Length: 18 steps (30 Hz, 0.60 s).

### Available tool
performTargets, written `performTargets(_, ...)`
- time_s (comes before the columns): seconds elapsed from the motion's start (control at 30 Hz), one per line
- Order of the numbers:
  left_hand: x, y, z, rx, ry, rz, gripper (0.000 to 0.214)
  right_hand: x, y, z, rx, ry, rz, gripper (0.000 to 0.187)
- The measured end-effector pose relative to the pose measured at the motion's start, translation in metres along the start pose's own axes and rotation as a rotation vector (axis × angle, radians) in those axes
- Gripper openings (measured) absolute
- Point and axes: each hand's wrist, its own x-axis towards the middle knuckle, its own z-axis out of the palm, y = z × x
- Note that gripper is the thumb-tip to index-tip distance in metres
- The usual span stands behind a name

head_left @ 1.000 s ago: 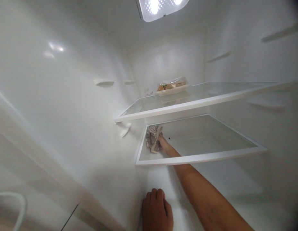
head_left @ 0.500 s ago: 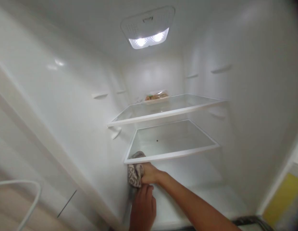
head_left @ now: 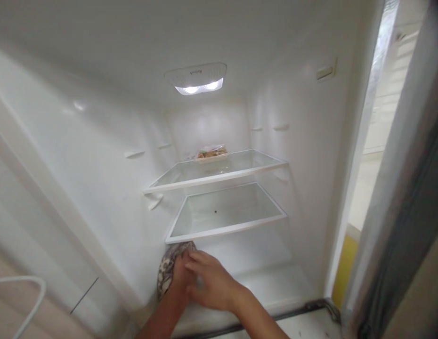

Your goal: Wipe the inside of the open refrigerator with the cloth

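A brown-and-white patterned cloth (head_left: 166, 268) is bunched against the left inner wall of the fridge, just below the front left corner of the lower glass shelf (head_left: 226, 230). My left hand (head_left: 180, 275) is closed on this cloth and presses it toward the wall. Close beside it, my right hand (head_left: 214, 282) reaches across from the right. Its fingers are apart and overlap the back of my left hand; whether they touch the cloth is hidden.
Above is another glass shelf (head_left: 219, 176) bearing a clear-wrapped food tray (head_left: 212, 154) at the back. A lit lamp (head_left: 198, 81) is in the ceiling. The fridge's right wall (head_left: 311, 155) and front bottom edge (head_left: 247, 320) bound the space. A small dark spot shows through the lower shelf.
The cloth has passed from my right hand to my left and come down from the shelf corner. My right hand has let go and moved beside the left. The view has shifted back and rightward.
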Motion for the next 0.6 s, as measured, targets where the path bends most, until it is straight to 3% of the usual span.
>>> performTargets(0.13, -0.021, -0.041, -0.024, 0.195, -0.204, 0.232, 0.063, -0.064, 0.059, -0.027, -0.213, 0.224, 0.438, 0.047)
performTargets(0.23, -0.04, -0.062, -0.027, 0.264, -0.254, 0.303, 0.061, -0.093, 0.094, -0.04, -0.413, 0.317, 0.572, 0.047)
performTargets(0.33, -0.048, -0.065, -0.017, 0.266, -0.223, 0.285, 0.047, -0.104, 0.107, -0.041, -0.515, 0.328, 0.64, 0.046)
performTargets(0.43, -0.034, -0.054, -0.005, 0.271, -0.23, 0.192, 0.043, -0.106, 0.107, -0.036, -0.572, 0.288, 0.668, 0.046)
performTargets(0.6, 0.02, -0.039, 0.016, 0.205, -0.178, 0.14, 0.052, -0.108, 0.108, -0.032, -0.612, 0.255, 0.664, 0.045)
